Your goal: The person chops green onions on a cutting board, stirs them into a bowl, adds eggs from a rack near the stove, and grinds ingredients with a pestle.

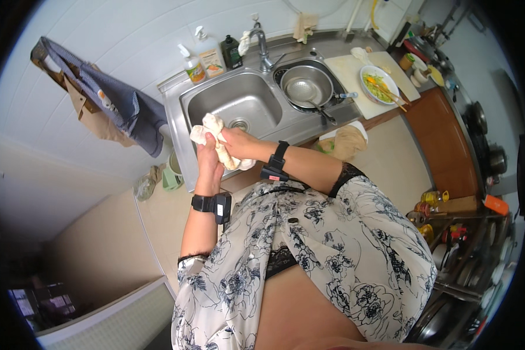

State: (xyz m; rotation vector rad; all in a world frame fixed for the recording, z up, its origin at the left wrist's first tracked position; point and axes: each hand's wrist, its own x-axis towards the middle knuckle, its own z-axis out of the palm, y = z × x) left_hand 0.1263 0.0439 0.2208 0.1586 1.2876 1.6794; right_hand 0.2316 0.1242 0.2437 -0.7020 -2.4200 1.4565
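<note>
Bunched between both of my hands is a white cloth, held over the front left edge of the stainless steel sink. My left hand grips it from the left, thumb up. Around its other side closes my right hand, which hides part of the cloth. A lower fold of it, with yellowish stains, hangs below my fingers. Behind my hands lies the left sink basin with its drain. The chrome faucet stands at the back of the sink, a whitish cloth hanging beside its spout.
Spray bottles and a dark bottle line the sink's back left. A metal pot with a skimmer fills the right basin. On the cutting board sits a bowl of shredded vegetables, egg and chopsticks. Aprons hang left.
</note>
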